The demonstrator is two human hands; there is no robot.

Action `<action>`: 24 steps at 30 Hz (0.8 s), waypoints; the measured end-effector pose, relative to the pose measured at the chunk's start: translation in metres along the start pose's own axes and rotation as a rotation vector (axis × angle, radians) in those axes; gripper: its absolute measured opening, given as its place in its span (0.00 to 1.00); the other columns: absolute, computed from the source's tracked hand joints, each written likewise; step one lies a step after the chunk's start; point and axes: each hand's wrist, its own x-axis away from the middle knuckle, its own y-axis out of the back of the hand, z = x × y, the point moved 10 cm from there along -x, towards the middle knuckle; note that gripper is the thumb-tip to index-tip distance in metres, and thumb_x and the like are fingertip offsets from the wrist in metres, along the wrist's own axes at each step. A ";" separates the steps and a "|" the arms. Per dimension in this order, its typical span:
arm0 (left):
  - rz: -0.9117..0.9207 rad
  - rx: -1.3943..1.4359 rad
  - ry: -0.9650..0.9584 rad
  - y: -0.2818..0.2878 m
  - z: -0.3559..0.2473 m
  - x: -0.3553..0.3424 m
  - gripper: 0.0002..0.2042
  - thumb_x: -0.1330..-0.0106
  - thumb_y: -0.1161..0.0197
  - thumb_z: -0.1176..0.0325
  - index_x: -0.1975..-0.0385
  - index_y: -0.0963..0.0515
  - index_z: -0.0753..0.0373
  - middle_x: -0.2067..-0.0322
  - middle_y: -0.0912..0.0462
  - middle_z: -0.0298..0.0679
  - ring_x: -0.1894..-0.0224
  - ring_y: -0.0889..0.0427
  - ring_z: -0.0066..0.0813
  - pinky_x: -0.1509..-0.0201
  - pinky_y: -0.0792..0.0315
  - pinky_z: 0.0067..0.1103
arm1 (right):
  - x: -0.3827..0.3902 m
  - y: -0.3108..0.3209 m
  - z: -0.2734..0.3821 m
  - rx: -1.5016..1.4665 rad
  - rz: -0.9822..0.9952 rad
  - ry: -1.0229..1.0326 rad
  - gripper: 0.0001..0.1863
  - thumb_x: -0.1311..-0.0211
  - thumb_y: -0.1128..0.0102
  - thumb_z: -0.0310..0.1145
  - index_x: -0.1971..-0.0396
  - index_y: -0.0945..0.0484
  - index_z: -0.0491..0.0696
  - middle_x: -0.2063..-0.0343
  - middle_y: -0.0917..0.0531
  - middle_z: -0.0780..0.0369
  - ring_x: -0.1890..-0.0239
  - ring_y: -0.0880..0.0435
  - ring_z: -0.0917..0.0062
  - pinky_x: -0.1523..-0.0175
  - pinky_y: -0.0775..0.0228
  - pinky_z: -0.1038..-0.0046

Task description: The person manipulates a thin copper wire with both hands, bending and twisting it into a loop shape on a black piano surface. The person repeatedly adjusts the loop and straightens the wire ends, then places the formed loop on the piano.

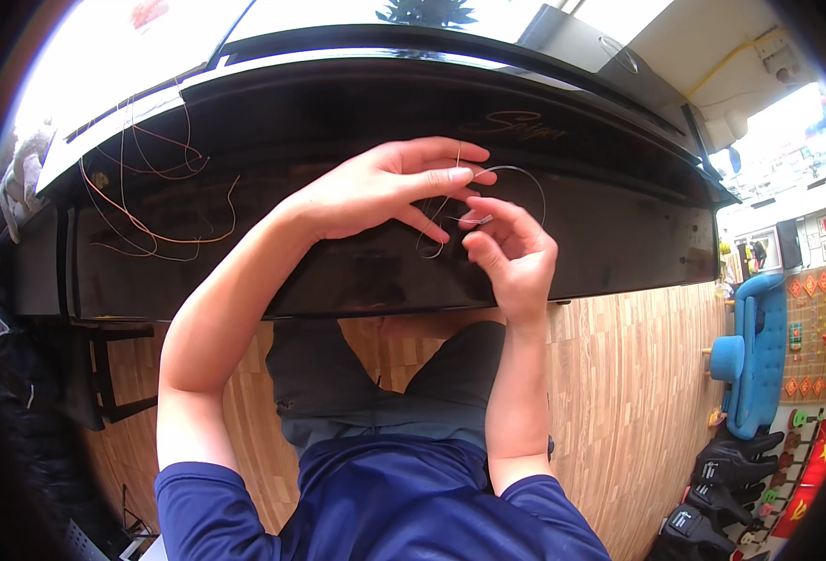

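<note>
Over the black glossy piano lid [618, 234], both my hands work on one thin wire [543, 201]. My left hand [366, 192] comes across from the left with its thumb against a finger, the wire seeming to run between them. Its other fingers are spread, one pointing down toward me. From there the wire arcs up and over to the right, and a small loop of it hangs beneath the left fingers. Lower and to the right, my right hand [516, 252] pinches a thin end between thumb and fingers. The exact grip points are partly hidden by the fingers.
Several loose copper-coloured wires [156, 234] lie tangled at the left of the piano. Below its front edge are my knees [324, 365] and a wooden floor [618, 374]. A dark stool [104, 374] stands at left, a blue sofa [759, 365] far right.
</note>
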 end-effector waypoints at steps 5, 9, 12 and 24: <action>0.018 -0.062 0.026 -0.005 0.004 0.000 0.27 0.25 0.46 0.54 0.33 0.36 0.64 0.39 0.26 0.46 0.38 0.25 0.36 0.45 0.20 0.31 | 0.001 -0.006 -0.004 0.212 0.003 -0.031 0.13 0.42 0.30 0.24 0.56 0.17 0.42 0.73 0.16 0.67 0.76 0.24 0.90 0.70 0.33 0.86; -0.004 -0.069 0.018 0.002 0.008 -0.003 0.27 0.27 0.43 0.55 0.34 0.34 0.65 0.40 0.26 0.49 0.40 0.23 0.36 0.45 0.20 0.31 | 0.001 0.011 -0.008 -0.063 -0.127 -0.061 0.05 0.33 0.38 0.25 0.61 0.20 0.41 0.72 0.14 0.59 0.77 0.20 0.84 0.71 0.27 0.82; -0.024 -0.157 0.027 0.007 0.008 -0.002 0.28 0.30 0.38 0.58 0.35 0.33 0.66 0.43 0.23 0.50 0.44 0.20 0.33 0.46 0.19 0.29 | -0.001 0.019 -0.008 -0.172 -0.159 -0.013 0.05 0.32 0.39 0.26 0.61 0.23 0.41 0.72 0.15 0.58 0.78 0.19 0.81 0.70 0.25 0.81; -0.095 -0.196 0.094 0.011 0.010 -0.002 0.25 0.33 0.34 0.66 0.39 0.30 0.68 0.51 0.17 0.44 0.58 0.14 0.29 0.57 0.17 0.24 | 0.002 0.025 -0.007 -0.196 -0.221 -0.043 0.10 0.36 0.37 0.22 0.56 0.23 0.40 0.71 0.15 0.57 0.77 0.18 0.80 0.69 0.24 0.81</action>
